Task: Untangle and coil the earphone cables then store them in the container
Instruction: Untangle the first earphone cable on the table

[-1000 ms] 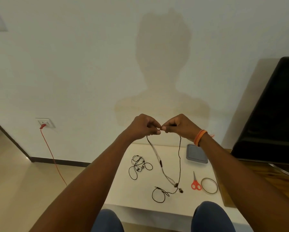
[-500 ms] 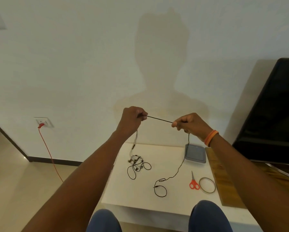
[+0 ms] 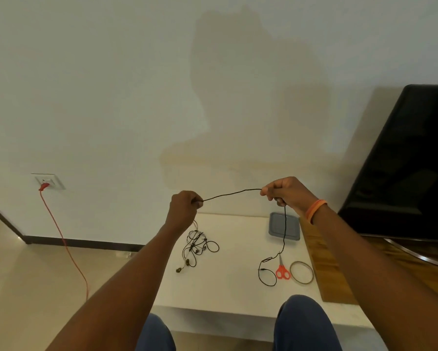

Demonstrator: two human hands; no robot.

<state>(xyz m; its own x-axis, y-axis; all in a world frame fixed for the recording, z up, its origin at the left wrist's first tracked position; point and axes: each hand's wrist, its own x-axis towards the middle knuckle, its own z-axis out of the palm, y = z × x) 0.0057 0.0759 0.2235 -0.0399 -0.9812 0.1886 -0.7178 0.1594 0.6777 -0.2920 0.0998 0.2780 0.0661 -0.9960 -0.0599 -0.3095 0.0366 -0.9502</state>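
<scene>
Pinching hard, both sets of fingers are clamped on one black earphone cable (image 3: 231, 194): the left hand (image 3: 183, 210) curls round it at one end of a raised, slightly sagging span, the right hand (image 3: 285, 192) nips it at the other. From the right hand the cable drops to the white table (image 3: 238, 285) and ends in a small loop on the near right, touching the red scissors (image 3: 282, 269). A pale strand hangs from under the left hand toward the tangled earphones (image 3: 198, 247) lying on the table; whether it joins the held cable I cannot tell.

This cable looks light, limp and thin. It should slide through a loose pinch, kink if yanked, and the earbud joints are likely fragile, so the plain run between the ends looks like the place to hold while winding.

Further out, the grey container (image 3: 285, 226) sits far right on the table with its lid apparently on; its inside is hidden. A thin ring (image 3: 301, 272) lies beside the scissors, what it is being unclear. The dark screen (image 3: 403, 168) is cut off at the right edge.
</scene>
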